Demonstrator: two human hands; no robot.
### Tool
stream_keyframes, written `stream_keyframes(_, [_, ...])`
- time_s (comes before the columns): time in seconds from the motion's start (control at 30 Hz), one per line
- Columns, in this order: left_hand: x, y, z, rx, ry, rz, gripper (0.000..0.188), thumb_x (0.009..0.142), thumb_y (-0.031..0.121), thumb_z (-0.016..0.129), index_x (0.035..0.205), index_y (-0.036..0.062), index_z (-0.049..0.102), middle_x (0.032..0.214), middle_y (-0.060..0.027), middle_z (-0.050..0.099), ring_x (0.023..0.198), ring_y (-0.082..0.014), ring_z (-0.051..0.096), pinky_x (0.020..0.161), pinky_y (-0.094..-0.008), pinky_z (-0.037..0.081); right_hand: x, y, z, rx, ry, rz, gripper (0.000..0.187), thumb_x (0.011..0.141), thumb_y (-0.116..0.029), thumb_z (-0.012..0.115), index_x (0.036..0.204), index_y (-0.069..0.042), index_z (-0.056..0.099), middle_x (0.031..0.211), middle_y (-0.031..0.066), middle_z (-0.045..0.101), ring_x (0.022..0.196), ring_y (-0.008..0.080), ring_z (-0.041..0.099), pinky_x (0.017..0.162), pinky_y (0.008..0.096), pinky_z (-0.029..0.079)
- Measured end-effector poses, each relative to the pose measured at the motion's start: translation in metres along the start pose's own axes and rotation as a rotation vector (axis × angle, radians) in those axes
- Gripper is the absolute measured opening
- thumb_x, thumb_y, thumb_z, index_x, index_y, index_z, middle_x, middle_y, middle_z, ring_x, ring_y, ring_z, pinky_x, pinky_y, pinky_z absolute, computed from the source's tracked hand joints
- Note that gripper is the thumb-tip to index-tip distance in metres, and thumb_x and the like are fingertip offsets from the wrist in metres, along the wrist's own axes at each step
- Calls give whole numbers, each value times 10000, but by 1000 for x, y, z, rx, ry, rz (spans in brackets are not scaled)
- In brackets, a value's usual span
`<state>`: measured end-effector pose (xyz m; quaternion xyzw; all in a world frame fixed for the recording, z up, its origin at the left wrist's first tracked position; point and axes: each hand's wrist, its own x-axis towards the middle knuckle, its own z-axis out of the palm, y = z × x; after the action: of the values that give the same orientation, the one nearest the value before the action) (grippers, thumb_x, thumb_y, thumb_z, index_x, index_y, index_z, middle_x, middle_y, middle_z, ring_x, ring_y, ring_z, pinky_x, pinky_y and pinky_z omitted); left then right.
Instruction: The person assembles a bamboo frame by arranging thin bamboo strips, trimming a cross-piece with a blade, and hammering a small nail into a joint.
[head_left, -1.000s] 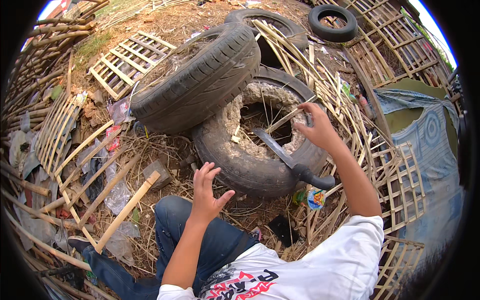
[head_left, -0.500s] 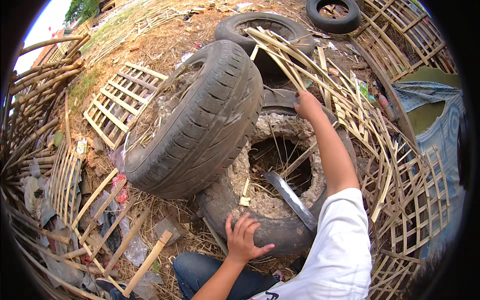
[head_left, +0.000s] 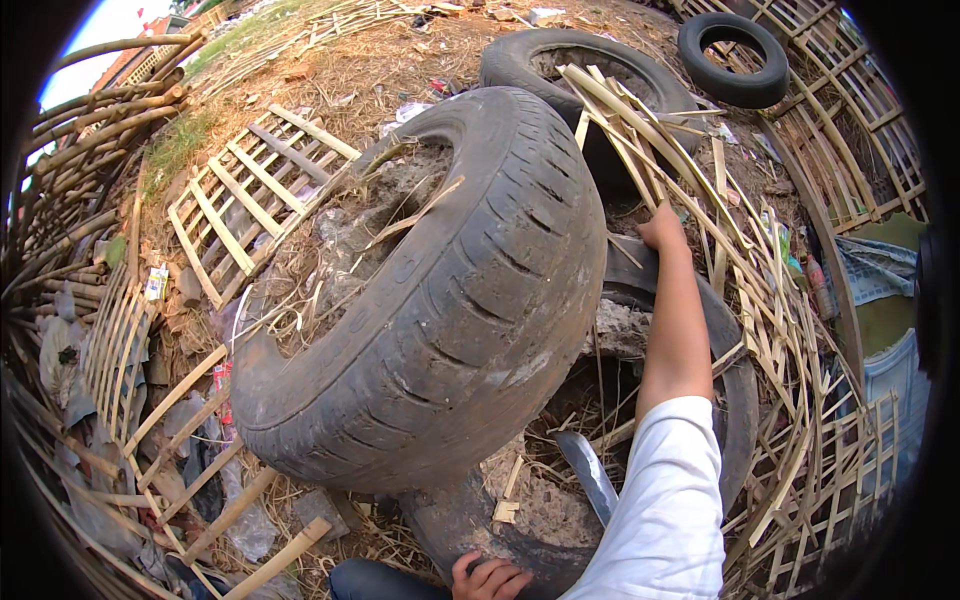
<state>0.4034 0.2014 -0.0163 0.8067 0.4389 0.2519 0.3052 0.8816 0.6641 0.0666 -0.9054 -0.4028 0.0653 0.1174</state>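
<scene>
My right hand (head_left: 662, 230) reaches to the far side of the lower tire (head_left: 738, 400), its fingers closed around the near ends of long split bamboo strips (head_left: 625, 135). The strips slope away over a tire behind. My left hand (head_left: 490, 578) rests at the near edge of the lower tire, fingers extended and holding nothing; its wrist is cut off by the frame. A long blade (head_left: 585, 475) lies across the lower tire's opening, partly hidden by my right sleeve. A large worn tire (head_left: 470, 290) leans over the lower one, covering its left part.
Bamboo lattice panels (head_left: 265, 190) lie at left, with more lattice (head_left: 835, 450) and loose strips at right. Bamboo poles (head_left: 110, 110) are stacked far left. Behind are a tire (head_left: 510, 70) and a smaller tire (head_left: 735, 60). Blue cloth (head_left: 890, 375) hangs at the right edge.
The view has shifted, so the leaning tire looks larger and my left hand sits lower in the frame. My right hand stays at the strips' ends, and the blade remains across the opening.
</scene>
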Motion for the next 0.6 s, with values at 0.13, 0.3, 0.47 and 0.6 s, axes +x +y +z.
stream_keyframes(0.13, [-34,-16,42,-670,25,-516,302,798,431,562,983,248,714,995,51,667,1029,-144,603,1035,-491,323,-6,-8,-5,-110,19,-9,331,818,-133,644,1134,-40,623,1143,218,651,1106,373,614,922,453,509])
stream_keyframes(0.3, [-5,-7,35,-885,116,-500,452,685,570,648,988,242,715,1010,41,658,1079,-145,577,1026,-512,322,4,-3,-11,-64,183,-71,307,895,-258,540,1071,-27,640,1094,220,665,1045,390,631,897,492,500])
stream_keyframes(0.47, [58,40,-54,72,-93,134,757,621,702,669,1180,191,672,1116,-63,637,1167,-207,537,1079,-516,249,-15,13,-65,-32,308,-287,324,915,-304,522,1058,-31,621,1005,264,660,970,434,627,851,525,483])
stream_keyframes(0.6, [77,53,-79,108,158,229,533,741,645,667,920,145,629,869,-2,584,873,-176,566,947,-474,343,-73,7,-128,-86,309,-363,299,910,-292,547,1051,-42,633,958,244,663,927,429,627,799,517,484])
